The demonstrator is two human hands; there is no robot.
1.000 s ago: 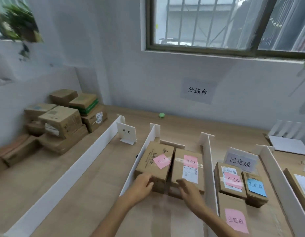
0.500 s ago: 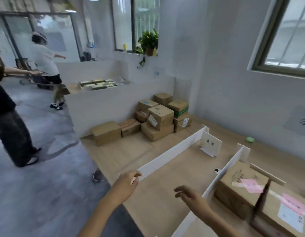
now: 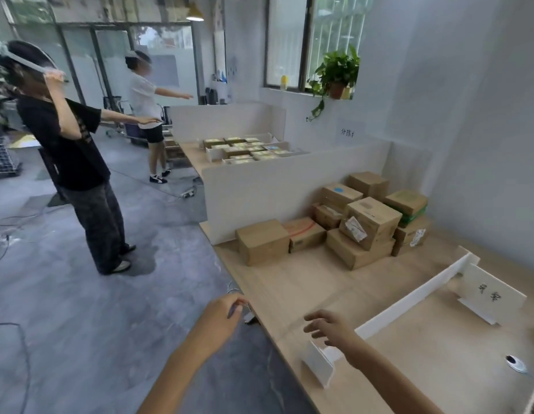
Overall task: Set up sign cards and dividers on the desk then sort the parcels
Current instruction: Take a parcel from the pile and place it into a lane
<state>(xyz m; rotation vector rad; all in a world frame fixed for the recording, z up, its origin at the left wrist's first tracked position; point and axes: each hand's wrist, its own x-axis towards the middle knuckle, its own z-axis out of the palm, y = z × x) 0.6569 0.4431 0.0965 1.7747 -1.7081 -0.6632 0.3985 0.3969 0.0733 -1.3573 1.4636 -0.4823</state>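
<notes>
Counter [image 3: 304,282], pale wood, bearing all the items listed below.

Parcels [image 3: 370,222]: pile of brown cardboard boxes, roughly ten, loosely stacked at the far left end of the counter against a white partition [image 3: 289,186]. They lie outside the divided lanes, so by my reading they are unsorted; this is the work left.

Divider [image 3: 415,297]: long white board standing upright on its edge. Its long axis runs from the near counter edge away toward the back wall, and the pile sits on its left. It appears to be set in place.

Sign card [image 3: 493,294]: white, handwritten, tilted back, just right of the divider's far end. Its face points toward the near edge. It is set up.

Short white board piece [image 3: 318,364]: just beside the divider's near end; whether it is joined I cannot tell.

Right hand [image 3: 330,328]: above the divider's near end, fingers spread and relaxed, empty.

Left hand [image 3: 222,316]: beyond the counter edge, over the floor, fingers loosely curled, holding nothing that I can make out.
</notes>
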